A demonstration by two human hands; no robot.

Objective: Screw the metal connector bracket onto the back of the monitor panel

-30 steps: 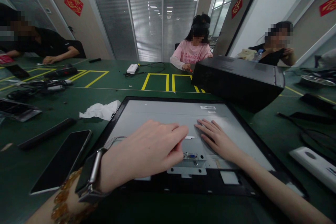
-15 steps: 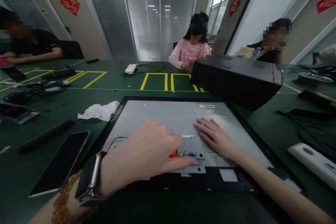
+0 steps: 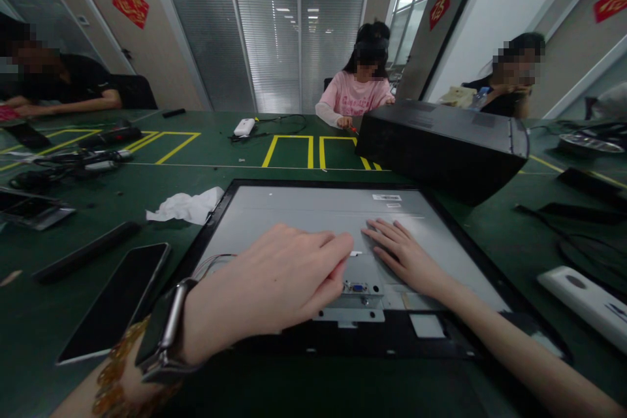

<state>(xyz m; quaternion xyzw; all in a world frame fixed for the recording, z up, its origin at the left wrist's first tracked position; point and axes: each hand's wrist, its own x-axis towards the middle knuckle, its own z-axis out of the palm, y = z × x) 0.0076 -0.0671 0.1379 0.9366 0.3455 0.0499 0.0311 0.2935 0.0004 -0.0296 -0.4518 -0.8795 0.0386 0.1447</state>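
Note:
A monitor panel (image 3: 313,209), silver-backed with a black frame, lies flat in front of me. My left hand (image 3: 289,274) is closed above its lower middle, beside a metal bracket (image 3: 350,315) and a blue video port (image 3: 359,288). The grip hides what it holds; half a second ago an orange handle, apparently a screwdriver's, showed between thumb and fingers. With fingers spread, my right hand (image 3: 404,255) rests flat on the silver back, right of the port. Thin wires (image 3: 208,264) come out behind my left wrist.
Left of the panel lie a smartphone (image 3: 117,300), a black bar (image 3: 88,251) and a crumpled tissue (image 3: 189,206). A big black casing (image 3: 441,150) stands behind it, where a person in pink (image 3: 360,95) sits. At right are a white device (image 3: 582,307) and cables (image 3: 588,245).
My left hand has turned at the wrist: the thumb has drawn back toward the fingers, and the orange handle is now hidden. The right hand stays in place.

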